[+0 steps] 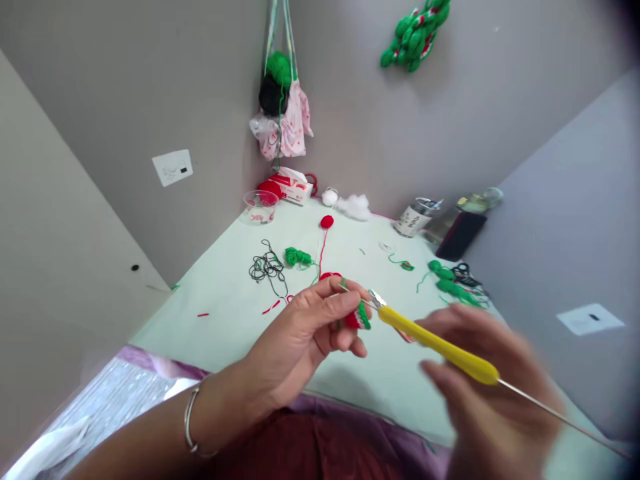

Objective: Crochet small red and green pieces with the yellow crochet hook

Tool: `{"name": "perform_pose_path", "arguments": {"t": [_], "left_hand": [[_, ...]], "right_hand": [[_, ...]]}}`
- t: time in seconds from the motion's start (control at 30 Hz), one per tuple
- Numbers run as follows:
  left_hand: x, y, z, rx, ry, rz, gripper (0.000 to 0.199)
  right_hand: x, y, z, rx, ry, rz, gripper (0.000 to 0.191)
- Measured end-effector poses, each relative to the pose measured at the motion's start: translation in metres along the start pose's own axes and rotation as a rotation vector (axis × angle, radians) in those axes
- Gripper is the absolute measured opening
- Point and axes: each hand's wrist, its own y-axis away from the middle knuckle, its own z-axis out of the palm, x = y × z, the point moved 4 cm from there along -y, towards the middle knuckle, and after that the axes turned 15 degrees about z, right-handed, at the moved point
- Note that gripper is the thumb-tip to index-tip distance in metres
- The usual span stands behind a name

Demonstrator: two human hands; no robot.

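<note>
Pinching btwn thumb and fingers, the L hand (305, 320) is holding the red, white and green piece (359, 317), which is hanging by its fingertips, well apart from the R hand (485, 380). Its other fingers are curling loosely, palm partly showing. The R hand is blurring, w/ thumb and forefinger standing apart — can't tell if it's gripping the hook (437, 343). The hook's yellow handle is crossing in front of that palm; its metal tip is reaching the L thumb, just above the piece, and the thin rod at its other end is running down to the R.

Containers, far side of the table (200, 293): the clear tub (261, 212) is standing at far L, w/ red yarn (270, 189) showing at its rim — can't tell if in or behind. Beside it the box (299, 192) is holding white tissue, some sticking out the top. Toward the R, the can (411, 221) is holding pens or similar, unclear. The glass jar (477, 200) is standing behind the phone (461, 235), contents unclear. On the wall, the pink dotted bag (293, 130) is hanging w/ green yarn (279, 67) and black yarn (273, 95) by its top.
</note>
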Motion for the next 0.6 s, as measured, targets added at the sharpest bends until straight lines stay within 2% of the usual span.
{"name": "perform_pose_path", "arguments": {"t": [0.07,0.13,0.27,0.4,0.43,0.53,0.6], "left_hand": [[-0.009,0.001,-0.003,0.028,-0.063,0.013,0.015],[-0.017,0.004,-0.009,0.055,-0.138,0.029,0.017],[-0.022,0.006,-0.019,0.062,-0.243,0.059,0.02],[-0.022,0.005,-0.026,0.051,-0.339,0.049,0.028],[-0.022,0.004,-0.028,0.058,-0.358,0.057,0.033],[-0.021,0.004,-0.033,0.101,-0.415,0.112,0.045],[-0.021,0.004,-0.036,0.135,-0.464,0.162,0.051]], "right_hand": [[0.001,-0.013,0.026,-0.147,0.043,-0.06,0.032],[0.002,-0.016,0.047,-0.264,0.098,-0.119,0.023],[0.007,-0.017,0.06,-0.253,0.067,-0.159,0.021],[0.014,-0.025,0.064,-0.316,-0.12,-0.071,0.035],[0.015,-0.027,0.066,-0.329,-0.138,-0.062,0.033],[0.013,-0.027,0.071,-0.305,-0.054,-0.112,0.013],[0.012,-0.023,0.073,-0.223,0.112,-0.23,0.019]]}}
